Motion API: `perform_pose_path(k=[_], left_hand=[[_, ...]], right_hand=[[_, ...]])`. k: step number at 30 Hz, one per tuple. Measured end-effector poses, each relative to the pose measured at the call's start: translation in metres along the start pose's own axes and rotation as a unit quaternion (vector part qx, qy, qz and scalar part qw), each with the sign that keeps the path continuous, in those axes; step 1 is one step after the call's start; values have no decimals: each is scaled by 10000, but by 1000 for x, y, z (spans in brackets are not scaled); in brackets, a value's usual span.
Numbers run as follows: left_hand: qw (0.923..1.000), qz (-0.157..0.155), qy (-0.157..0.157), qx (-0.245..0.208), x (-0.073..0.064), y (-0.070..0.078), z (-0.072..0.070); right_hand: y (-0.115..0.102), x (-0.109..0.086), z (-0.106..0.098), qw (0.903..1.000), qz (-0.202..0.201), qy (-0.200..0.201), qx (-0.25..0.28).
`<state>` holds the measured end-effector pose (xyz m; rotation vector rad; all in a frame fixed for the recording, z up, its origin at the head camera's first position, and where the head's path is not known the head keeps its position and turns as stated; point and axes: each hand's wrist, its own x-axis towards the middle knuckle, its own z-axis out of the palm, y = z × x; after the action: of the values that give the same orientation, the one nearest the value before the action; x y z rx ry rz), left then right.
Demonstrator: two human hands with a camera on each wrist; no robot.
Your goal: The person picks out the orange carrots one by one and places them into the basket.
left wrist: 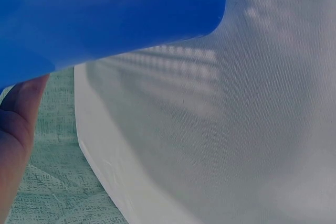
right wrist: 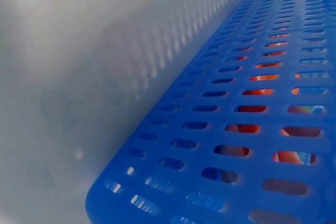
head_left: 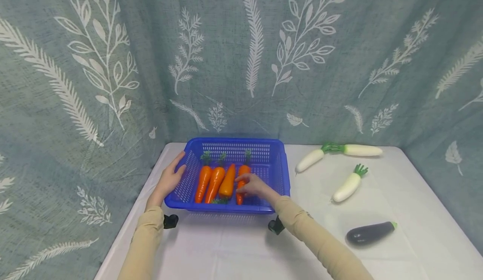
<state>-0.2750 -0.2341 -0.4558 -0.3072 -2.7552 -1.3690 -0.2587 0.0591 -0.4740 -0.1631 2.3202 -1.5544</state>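
Observation:
A blue perforated basket sits on the white table and holds several orange carrots in a row, most with green tops toward the back. One carrot lies reversed, its tip pointing away. My left hand rests along the basket's left rim, fingers extended; in the left wrist view part of that hand shows just outside the rim. Inside the basket, my right hand pinches the rightmost carrot between thumb and fingers. The right wrist view shows mainly the basket's slotted front wall, hiding most of that hand.
Right of the basket lie a white radish, a second one with its greens against the first, and a third nearer me. A dark eggplant lies at the front right. Behind the table hangs a patterned curtain.

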Motion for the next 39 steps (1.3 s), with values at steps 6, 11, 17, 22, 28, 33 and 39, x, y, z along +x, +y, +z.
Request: perform_pose_path(k=[6, 11, 17, 22, 28, 33, 39], left_hand=[[10000, 22, 21, -34, 1, 1, 1], [10000, -3, -17, -16, 1, 2, 1], [10000, 47, 6, 20, 0, 3, 0], [10000, 43, 21, -15, -1, 1, 1], [9999, 117, 77, 32, -2, 2, 2], [9986, 335, 364, 206, -2, 2, 2], [9936, 556, 834, 515, -4, 3, 4]], right_hand=[[-2, -1, -1, 9999, -68, 62, -141], [-2, 0, -2, 9997, -138, 146, -126], [-4, -5, -5, 9997, -28, 243, -29], [-4, -8, -5, 9971, 344, 470, 491], [-4, -13, -11, 9928, 301, 845, 800], [-7, -19, -24, 9892, -176, 890, 1150], [-11, -34, -43, 9834, -673, 845, 1457]])
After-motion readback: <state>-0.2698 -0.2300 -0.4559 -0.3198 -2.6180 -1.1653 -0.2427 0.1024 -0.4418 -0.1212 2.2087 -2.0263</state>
